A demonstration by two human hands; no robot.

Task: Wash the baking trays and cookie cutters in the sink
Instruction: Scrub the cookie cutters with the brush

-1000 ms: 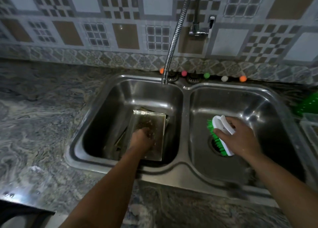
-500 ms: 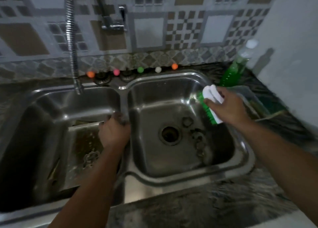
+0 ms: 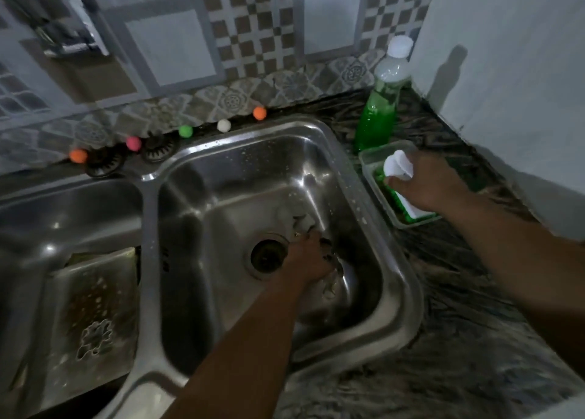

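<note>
Brush dipped, cutters reached for

Right hand [image 3: 429,183] grips the brush [image 3: 399,178], bristles down in the tub [image 3: 368,160] on the worktop; the left hand's [image 3: 308,260] grip at the blurred cutters [image 3: 330,287] is unclear. Load soap evenly; tray [image 3: 90,320] waits in the left basin.

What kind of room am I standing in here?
Most likely a home kitchen: a steel double sink set in a stone-patterned counter, a tiled wall behind it, and a bottle of green liquid, probably dish soap, beside it.
</note>
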